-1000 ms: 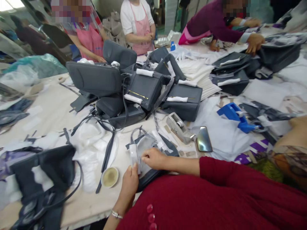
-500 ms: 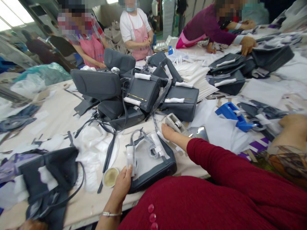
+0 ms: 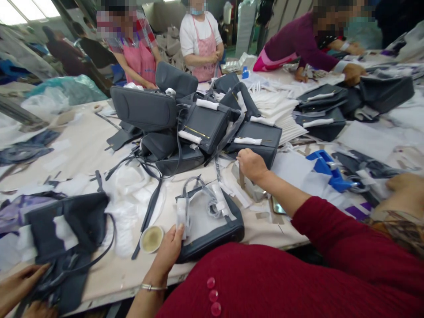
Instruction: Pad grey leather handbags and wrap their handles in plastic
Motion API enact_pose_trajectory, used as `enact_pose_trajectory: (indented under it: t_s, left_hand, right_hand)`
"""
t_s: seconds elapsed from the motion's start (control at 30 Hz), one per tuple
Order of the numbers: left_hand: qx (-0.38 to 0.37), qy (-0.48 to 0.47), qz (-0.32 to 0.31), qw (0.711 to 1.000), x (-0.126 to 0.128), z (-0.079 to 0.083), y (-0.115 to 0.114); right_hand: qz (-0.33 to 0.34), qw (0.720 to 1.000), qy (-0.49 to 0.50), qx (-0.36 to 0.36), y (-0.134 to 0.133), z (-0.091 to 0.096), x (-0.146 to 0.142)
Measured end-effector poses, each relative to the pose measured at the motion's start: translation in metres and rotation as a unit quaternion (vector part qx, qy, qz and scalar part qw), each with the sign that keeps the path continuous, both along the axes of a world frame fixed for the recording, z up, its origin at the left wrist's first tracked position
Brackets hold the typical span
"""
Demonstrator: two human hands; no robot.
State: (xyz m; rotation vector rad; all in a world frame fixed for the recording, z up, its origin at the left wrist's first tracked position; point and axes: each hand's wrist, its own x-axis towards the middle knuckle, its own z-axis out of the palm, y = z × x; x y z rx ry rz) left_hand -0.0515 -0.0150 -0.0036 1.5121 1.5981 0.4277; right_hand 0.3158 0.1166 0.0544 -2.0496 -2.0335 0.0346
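A dark grey handbag (image 3: pixel 212 240) lies in front of me, with white sheet material and a bundle of clear-wrapped strap on it. My left hand (image 3: pixel 170 245) grips its left edge by a white-wrapped part, thumb on top. My right hand (image 3: pixel 253 165) is closed, fingers pinched together, above a tape dispenser (image 3: pixel 256 191) to the right of the bag. Whatever those fingers hold is hidden. Beside my left hand sits a round tub of pale yellowish stuff (image 3: pixel 151 239).
A heap of grey bags (image 3: pixel 144 108) stands ahead. A blue tape dispenser (image 3: pixel 326 168) and a phone-like object (image 3: pixel 278 205) lie to the right. A neighbour's hands (image 3: pixel 24 282) work on another grey bag (image 3: pixel 71 234) at left. Several people stand around the table.
My right hand has moved up and right, from the near side of the tape dispenser to above it. My left hand stays on the handbag. A neighbour's hand has come in at left.
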Motion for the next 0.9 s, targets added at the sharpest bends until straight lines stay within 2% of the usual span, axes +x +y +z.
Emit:
enact_pose_trajectory:
  t_s: [0.1, 0.13, 0.2, 0.27, 0.33, 0.43, 0.5, 0.6, 0.73, 0.9]
  left_hand:
    - [-0.002, 0.004, -0.008, 1.0, -0.002, -0.001, 0.001]
    - [-0.001, 0.007, -0.009, 1.0, -0.002, -0.001, 0.001]
    - [0.001, 0.012, -0.01, 1.0, -0.004, -0.001, 0.002]
    - [-0.001, 0.011, -0.007, 1.0, -0.005, -0.002, 0.002]
    - [-0.006, 0.008, -0.007, 1.0, -0.006, -0.002, 0.001]
    - [-0.011, 0.007, -0.004, 1.0, -0.006, -0.002, 0.002]
    - [-0.016, 0.008, -0.001, 1.0, -0.005, -0.001, 0.002]
    - [-0.015, 0.003, 0.012, 1.0, -0.001, 0.0, 0.001]
    - [-0.005, 0.004, 0.03, 1.0, 0.002, 0.001, 0.001]
    - [-0.011, -0.009, 0.012, 1.0, -0.002, 0.001, 0.002]
  right_hand:
    - [-0.011, 0.995, 0.049, 0.088, -0.018, 0.017, 0.006]
    - [-0.017, 0.993, 0.073, 0.094, -0.026, 0.016, 0.006]
    - [-0.027, 0.991, 0.111, 0.073, -0.048, 0.001, 0.002]
    - [-0.03, 0.992, 0.121, 0.014, -0.074, -0.024, -0.003]
    - [-0.044, 0.99, 0.109, -0.077, -0.102, -0.053, -0.006]
    - [-0.066, 0.966, 0.079, -0.237, -0.138, -0.089, -0.008]
    - [-0.065, 0.944, 0.057, -0.317, -0.152, -0.102, -0.007]
    - [-0.055, 0.93, 0.04, -0.36, -0.152, -0.11, -0.008]
    - [-0.063, 0.946, 0.062, -0.312, -0.119, -0.116, -0.02]
    - [-0.06, 0.952, 0.085, -0.287, -0.082, -0.125, -0.033]
